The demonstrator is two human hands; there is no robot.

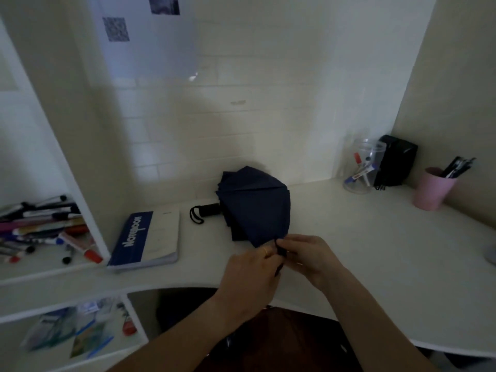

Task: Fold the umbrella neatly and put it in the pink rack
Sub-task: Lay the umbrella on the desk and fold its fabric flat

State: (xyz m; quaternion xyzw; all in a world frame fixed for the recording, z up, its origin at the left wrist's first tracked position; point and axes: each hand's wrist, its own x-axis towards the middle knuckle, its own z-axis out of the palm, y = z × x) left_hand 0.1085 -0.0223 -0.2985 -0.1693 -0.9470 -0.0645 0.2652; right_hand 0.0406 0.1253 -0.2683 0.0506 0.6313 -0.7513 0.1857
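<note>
White desk, dim alcove. Left hand and right hand both pinching near edge of navy umbrella. Risk: loose canopy folds springing out, bunching unevenly.

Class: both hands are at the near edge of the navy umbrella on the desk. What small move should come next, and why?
Probably gather the loose canopy of the umbrella round its shaft: the left hand and right hand pinch its near edge, but the panels fan out wide, unwrapped.

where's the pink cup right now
In the head view the pink cup stands far right on the desk near the wall, holding dark pens, beside the black holder and clear jar.
</note>
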